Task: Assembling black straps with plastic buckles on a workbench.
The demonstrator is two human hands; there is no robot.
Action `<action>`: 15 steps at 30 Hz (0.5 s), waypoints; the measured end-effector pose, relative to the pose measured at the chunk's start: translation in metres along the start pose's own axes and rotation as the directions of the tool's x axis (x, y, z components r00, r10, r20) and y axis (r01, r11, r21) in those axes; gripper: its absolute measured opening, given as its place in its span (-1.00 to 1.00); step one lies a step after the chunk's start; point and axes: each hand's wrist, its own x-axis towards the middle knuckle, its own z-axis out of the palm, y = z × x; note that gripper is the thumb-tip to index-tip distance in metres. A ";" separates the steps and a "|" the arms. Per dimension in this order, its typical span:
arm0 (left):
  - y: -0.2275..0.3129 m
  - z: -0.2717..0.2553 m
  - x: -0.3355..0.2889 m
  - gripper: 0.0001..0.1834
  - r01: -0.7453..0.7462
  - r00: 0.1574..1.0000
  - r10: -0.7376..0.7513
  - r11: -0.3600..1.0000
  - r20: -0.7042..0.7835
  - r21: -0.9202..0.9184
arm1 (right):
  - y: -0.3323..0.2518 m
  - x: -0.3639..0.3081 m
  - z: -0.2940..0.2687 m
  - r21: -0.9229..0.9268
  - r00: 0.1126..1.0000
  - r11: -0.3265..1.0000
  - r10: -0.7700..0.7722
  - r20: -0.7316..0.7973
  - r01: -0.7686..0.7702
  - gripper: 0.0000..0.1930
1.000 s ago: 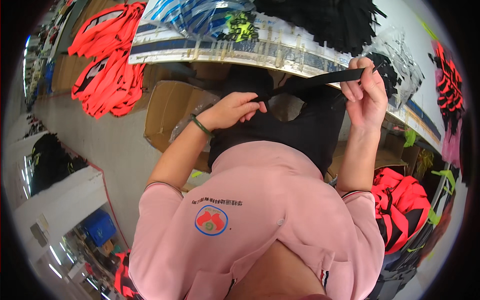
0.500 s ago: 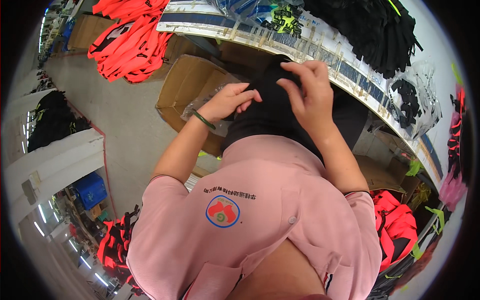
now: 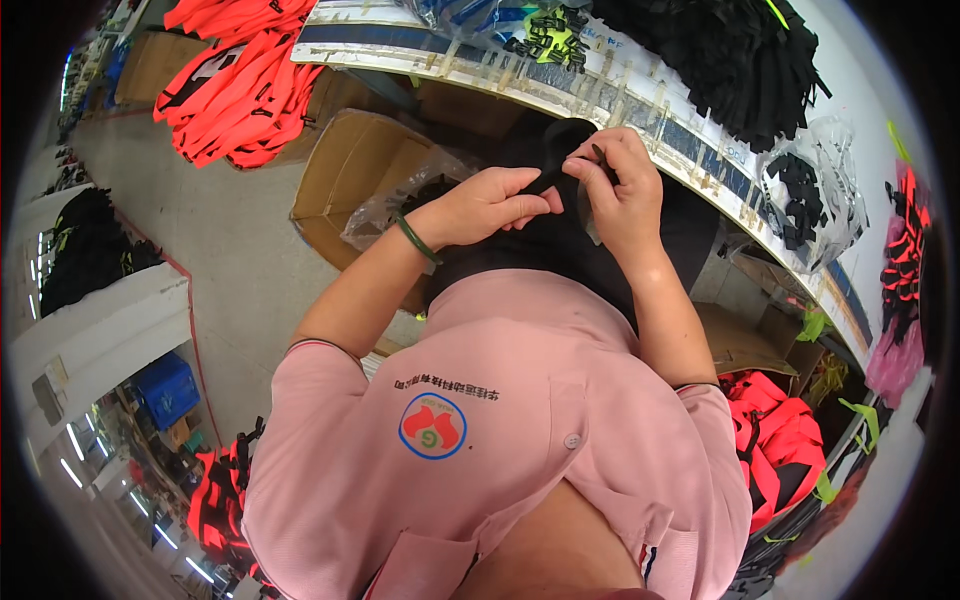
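Note:
Above my lap, my left hand (image 3: 490, 205) pinches a black strap (image 3: 549, 178) between thumb and fingers. The strap runs up into a loop near the table edge. Close on its right, my right hand (image 3: 622, 185) is closed, thumb against fingertips, at the same strap. A small dark tip (image 3: 599, 154) sticks out between its fingers; its kind I cannot make out. Black cloth over my lap lies behind the strap, so its full outline is hard to tell.
Ahead, a worn table (image 3: 480, 62) holds a pile of black straps (image 3: 710, 70) and a clear bag (image 3: 815, 190) of black pieces. A cardboard box (image 3: 340, 175) with a plastic bag stands left of my knees. Bright red-orange straps (image 3: 240, 95) hang at far left.
My left hand has moved right, closer to my right hand. My right hand's fingers have closed, and the black strap now shows between both hands. The whole view has shifted slightly.

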 end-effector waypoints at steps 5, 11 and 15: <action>0.008 0.000 -0.005 -0.78 -0.039 0.999 0.039 0.998 0.001 0.046 | -0.002 0.000 0.000 0.029 0.997 0.999 -0.029 -0.078 0.032 -0.92; 0.008 -0.008 -0.011 -0.73 -0.065 0.998 0.065 0.996 -0.018 -0.058 | -0.003 0.003 0.003 0.117 0.997 0.993 0.009 -0.071 0.000 -0.92; -0.036 -0.046 -0.029 -0.73 -0.037 0.986 0.027 0.998 -0.162 -0.058 | -0.004 0.020 -0.011 -0.083 0.983 0.981 -0.181 -0.037 0.178 -0.79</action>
